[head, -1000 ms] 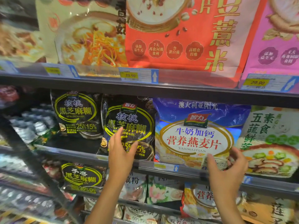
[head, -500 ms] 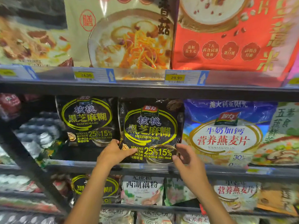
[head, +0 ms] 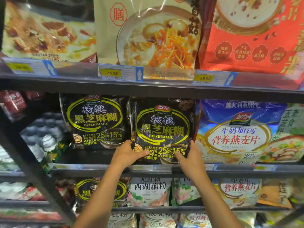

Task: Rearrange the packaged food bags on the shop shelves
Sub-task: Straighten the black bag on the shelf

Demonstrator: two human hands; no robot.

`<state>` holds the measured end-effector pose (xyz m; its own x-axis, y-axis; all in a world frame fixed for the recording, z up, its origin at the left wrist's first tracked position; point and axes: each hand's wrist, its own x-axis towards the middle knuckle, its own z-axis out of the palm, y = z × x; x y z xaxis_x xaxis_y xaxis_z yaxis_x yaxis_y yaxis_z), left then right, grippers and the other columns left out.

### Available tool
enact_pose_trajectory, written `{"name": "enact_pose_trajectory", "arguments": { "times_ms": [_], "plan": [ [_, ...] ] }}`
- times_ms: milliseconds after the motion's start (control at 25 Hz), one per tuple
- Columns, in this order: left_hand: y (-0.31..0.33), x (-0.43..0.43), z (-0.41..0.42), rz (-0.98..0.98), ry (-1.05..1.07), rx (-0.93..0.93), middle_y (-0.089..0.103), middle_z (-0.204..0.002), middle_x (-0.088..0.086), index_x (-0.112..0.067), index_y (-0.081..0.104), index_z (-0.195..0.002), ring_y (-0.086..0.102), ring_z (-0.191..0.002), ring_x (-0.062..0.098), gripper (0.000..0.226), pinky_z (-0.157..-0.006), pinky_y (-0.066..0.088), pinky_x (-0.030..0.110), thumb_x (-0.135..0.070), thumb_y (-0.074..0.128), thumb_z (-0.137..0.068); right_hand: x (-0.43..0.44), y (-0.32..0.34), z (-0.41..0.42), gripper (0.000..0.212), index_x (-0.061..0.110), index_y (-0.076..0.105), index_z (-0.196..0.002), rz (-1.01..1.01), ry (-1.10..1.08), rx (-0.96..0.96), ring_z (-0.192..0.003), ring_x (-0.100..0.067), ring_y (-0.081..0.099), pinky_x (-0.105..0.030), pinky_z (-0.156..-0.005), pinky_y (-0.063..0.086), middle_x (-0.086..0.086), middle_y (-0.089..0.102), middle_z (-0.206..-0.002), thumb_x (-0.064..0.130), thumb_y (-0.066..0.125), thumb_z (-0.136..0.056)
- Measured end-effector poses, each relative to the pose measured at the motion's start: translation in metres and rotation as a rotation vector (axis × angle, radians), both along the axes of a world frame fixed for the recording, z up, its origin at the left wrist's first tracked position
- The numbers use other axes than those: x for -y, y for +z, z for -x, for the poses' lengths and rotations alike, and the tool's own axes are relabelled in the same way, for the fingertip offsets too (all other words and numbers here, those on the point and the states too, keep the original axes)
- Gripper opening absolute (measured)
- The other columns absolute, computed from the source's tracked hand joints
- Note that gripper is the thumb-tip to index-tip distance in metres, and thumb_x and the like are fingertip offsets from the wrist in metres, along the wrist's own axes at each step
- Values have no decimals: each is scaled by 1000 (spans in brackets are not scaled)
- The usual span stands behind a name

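Observation:
A black sesame paste bag (head: 162,127) with yellow lettering stands upright on the middle shelf (head: 102,167). My left hand (head: 127,153) grips its lower left corner, thumb across the front. My right hand (head: 189,156) holds its lower right corner. A second identical black bag (head: 95,120) stands just to its left, set further back. A blue and white oat flake bag (head: 235,132) stands touching its right side.
The top shelf holds large porridge bags, cream (head: 148,33) and red (head: 251,33), with price tags (head: 120,74) on its rail. A slanted dark post (head: 32,167) crosses the left. Lower shelves carry several more bags (head: 148,191).
My right hand left the oat flake bag and moved left onto the black bag's lower right corner. My left hand slid down to its lower left corner. The view shifted left.

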<state>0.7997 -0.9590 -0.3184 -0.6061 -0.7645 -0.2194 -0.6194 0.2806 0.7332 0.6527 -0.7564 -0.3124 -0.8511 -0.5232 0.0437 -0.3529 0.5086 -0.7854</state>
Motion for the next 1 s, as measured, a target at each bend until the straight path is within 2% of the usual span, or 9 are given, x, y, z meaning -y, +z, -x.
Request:
{"name": "enact_pose_trajectory", "arguments": {
  "times_ms": [80, 240, 400, 480, 560, 720, 800, 880, 1000],
  "plan": [
    [-2, -1, -4, 31, 14, -74, 68, -126, -7, -29, 55, -123, 64, -120, 24, 97, -103, 53, 47, -87, 80, -49, 1, -9, 10, 67, 31, 50, -136, 61, -14, 61, -121, -23, 64, -50, -103, 54, 3, 65, -132, 54, 68, -75],
    [6, -6, -15, 91, 43, -232, 57, -117, -3, -32, 50, -110, 62, -107, 23, 72, -90, 55, 47, -71, 86, -62, 8, 3, 6, 33, 23, 56, -118, 149, -9, 103, -93, -19, 65, -38, -90, 52, 12, 64, -99, 18, 76, -92],
    [30, -6, -36, 180, 71, -293, 67, -107, -7, -35, 43, -116, 66, -99, 23, 75, -85, 56, 48, -77, 79, -65, 22, 5, 0, 63, 8, 49, -149, 237, -18, 215, -94, -17, 62, -33, -87, 52, -1, 59, -113, 23, 76, -94],
    [42, -6, -49, 229, 92, -303, 68, -100, -9, -35, 43, -114, 67, -94, 23, 70, -81, 54, 44, -78, 76, -69, 25, 6, -7, 66, 9, 46, -152, 351, -12, 278, -88, -10, 61, -22, -76, 48, -1, 59, -112, 25, 75, -95],
    [46, -7, -64, 176, 117, -375, 69, -90, -9, -35, 46, -104, 68, -86, 20, 58, -78, 55, 44, -73, 77, -72, 23, 4, -11, 68, 8, 46, -152, 476, 1, 346, -87, -8, 61, -19, -76, 45, -1, 61, -104, 28, 76, -94],
    [38, -15, -92, -30, 172, -626, 76, -91, -4, -33, 59, -99, 72, -91, 23, 41, -89, 57, 51, -51, 88, -76, 16, 9, -25, 57, 25, 74, -118, 595, 118, 393, -88, -22, 57, -37, -86, 48, -10, 54, -92, 58, 85, -73],
    [33, -23, -105, -106, 195, -709, 79, -95, -1, -28, 63, -101, 74, -94, 24, 33, -93, 58, 52, -37, 87, -80, 17, 10, -33, 35, 31, 72, -118, 668, 129, 438, -96, -25, 65, -46, -94, 52, -8, 66, -100, 37, 82, -85],
    [26, -29, -120, -174, 216, -776, 80, -96, 0, -29, 66, -101, 75, -92, 21, 34, -93, 58, 48, -39, 85, -74, 20, 8, -41, 37, 25, 65, -124, 722, 134, 568, -103, -26, 71, -49, -101, 54, -7, 76, -111, 20, 75, -89],
    [4, -35, -148, -272, 249, -815, 79, -102, 7, -32, 68, -102, 73, -92, 18, 29, -92, 56, 44, -36, 81, -76, 18, 7, -56, 47, 12, 66, -130, 631, 228, 813, -108, -32, 75, -51, -101, 56, -16, 76, -123, 28, 74, -87]
  ]
}}
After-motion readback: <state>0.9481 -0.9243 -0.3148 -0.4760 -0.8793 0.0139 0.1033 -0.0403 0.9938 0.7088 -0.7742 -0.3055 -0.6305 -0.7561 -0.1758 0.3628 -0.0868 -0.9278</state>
